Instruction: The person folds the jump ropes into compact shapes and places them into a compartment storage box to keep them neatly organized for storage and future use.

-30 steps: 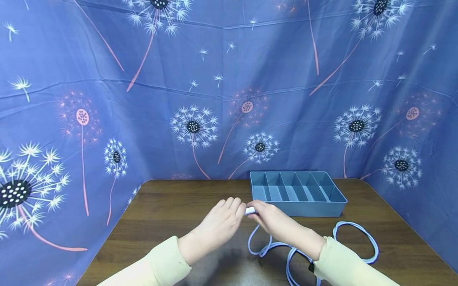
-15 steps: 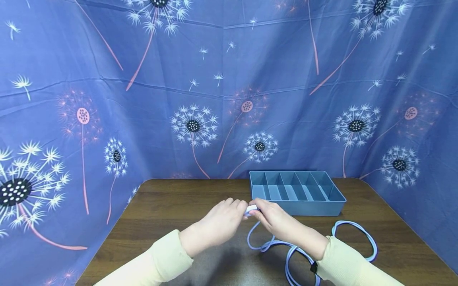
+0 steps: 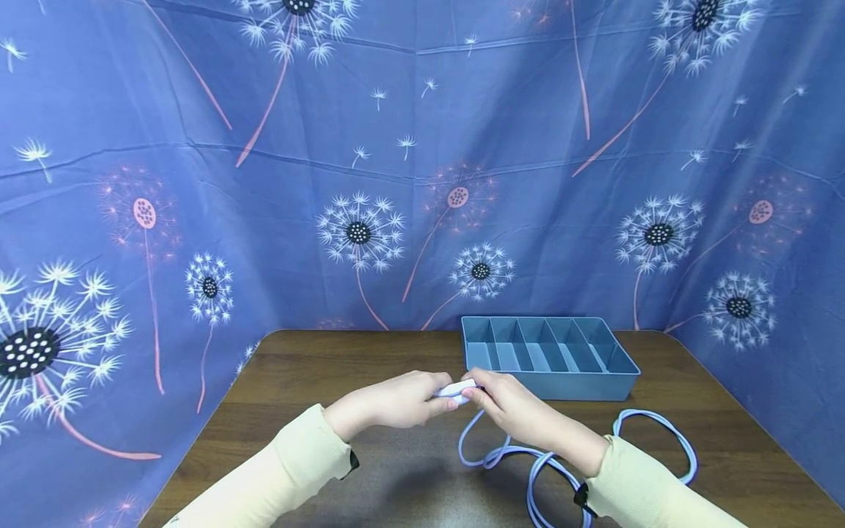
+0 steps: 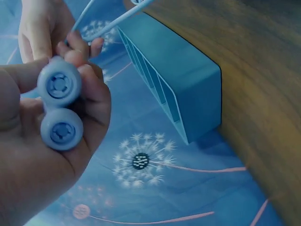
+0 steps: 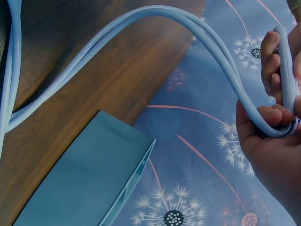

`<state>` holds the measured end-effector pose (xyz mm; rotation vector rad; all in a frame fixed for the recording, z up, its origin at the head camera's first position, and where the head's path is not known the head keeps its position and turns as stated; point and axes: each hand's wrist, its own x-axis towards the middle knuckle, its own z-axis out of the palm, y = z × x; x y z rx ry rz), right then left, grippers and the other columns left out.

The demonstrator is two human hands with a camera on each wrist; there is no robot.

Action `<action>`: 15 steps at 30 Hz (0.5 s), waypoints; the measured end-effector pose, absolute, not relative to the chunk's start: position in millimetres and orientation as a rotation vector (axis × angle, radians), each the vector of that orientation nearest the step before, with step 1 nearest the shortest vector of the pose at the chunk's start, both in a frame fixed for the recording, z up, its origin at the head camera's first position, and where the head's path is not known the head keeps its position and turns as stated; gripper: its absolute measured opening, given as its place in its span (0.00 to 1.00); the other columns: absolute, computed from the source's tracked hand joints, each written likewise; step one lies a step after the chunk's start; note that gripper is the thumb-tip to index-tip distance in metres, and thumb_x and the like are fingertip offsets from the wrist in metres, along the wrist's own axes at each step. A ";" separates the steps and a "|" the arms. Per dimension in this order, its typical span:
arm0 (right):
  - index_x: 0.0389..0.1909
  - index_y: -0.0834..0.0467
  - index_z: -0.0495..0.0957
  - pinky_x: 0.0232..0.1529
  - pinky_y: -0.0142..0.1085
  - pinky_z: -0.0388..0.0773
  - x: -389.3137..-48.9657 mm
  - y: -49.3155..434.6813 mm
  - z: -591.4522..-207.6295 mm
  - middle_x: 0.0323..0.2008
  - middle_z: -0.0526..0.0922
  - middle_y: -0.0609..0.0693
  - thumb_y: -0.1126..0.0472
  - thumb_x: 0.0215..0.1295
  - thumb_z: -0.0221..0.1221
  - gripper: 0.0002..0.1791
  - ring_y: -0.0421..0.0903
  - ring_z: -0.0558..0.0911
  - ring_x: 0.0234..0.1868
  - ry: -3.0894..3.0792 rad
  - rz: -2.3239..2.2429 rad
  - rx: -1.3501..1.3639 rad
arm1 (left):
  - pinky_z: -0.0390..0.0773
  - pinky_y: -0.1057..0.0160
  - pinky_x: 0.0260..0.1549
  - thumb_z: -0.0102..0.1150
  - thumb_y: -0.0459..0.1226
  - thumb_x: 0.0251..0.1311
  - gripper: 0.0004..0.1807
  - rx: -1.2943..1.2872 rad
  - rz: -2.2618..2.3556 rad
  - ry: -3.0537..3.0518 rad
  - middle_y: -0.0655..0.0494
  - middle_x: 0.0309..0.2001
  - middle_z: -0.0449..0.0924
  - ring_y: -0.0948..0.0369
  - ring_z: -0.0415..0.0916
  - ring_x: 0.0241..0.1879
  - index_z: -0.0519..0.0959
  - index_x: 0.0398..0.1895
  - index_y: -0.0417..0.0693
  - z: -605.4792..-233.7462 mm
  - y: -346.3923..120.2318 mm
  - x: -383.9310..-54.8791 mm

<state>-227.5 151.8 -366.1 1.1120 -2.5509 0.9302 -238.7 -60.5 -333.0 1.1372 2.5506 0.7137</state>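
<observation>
The two pale rope handles (image 3: 460,387) sit side by side above the table (image 3: 317,359), their long axis running crosswise and rising slightly to the right. They bridge the person's hands, the left hand (image 3: 405,398) and the right hand (image 3: 511,400) each gripping them. The left wrist view alone shows round, slotted ends facing it; the right wrist view shows doubled cord (image 5: 157,10) arching from the right hand.

Serves as a brown counter (image 3: 317,367). Bears a blue compartmented tray (image 3: 571,385) at one o'clock, looped cord (image 3: 543,460) at four.
</observation>
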 end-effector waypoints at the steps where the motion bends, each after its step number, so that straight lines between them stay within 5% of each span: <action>1: 0.38 0.49 0.74 0.23 0.26 0.66 -227.5 152.0 -366.2 0.23 0.69 0.36 0.57 0.71 0.48 0.06 0.30 0.65 0.22 -2.558 0.946 1.112 | 0.68 0.70 0.16 0.47 0.44 0.69 0.11 1.112 0.759 2.502 0.62 0.19 0.67 0.69 0.66 0.16 0.68 0.30 0.51 -333.1 -61.3 -240.1; 8: 0.39 0.50 0.75 0.25 0.28 0.70 -226.3 153.0 -365.3 0.24 0.73 0.38 0.57 0.72 0.47 0.08 0.34 0.71 0.24 -2.603 1.067 1.116 | 0.70 0.67 0.16 0.46 0.43 0.70 0.13 0.966 1.016 2.161 0.49 0.22 0.76 0.64 0.70 0.15 0.74 0.32 0.46 -331.9 -68.7 -249.4; 15: 0.43 0.52 0.74 0.33 0.32 0.76 -222.5 153.5 -364.2 0.32 0.80 0.42 0.57 0.73 0.46 0.08 0.36 0.78 0.30 -2.652 1.233 1.061 | 0.72 0.68 0.16 0.43 0.40 0.72 0.13 0.870 1.146 1.902 0.53 0.24 0.78 0.63 0.73 0.14 0.77 0.40 0.43 -334.8 -73.9 -257.7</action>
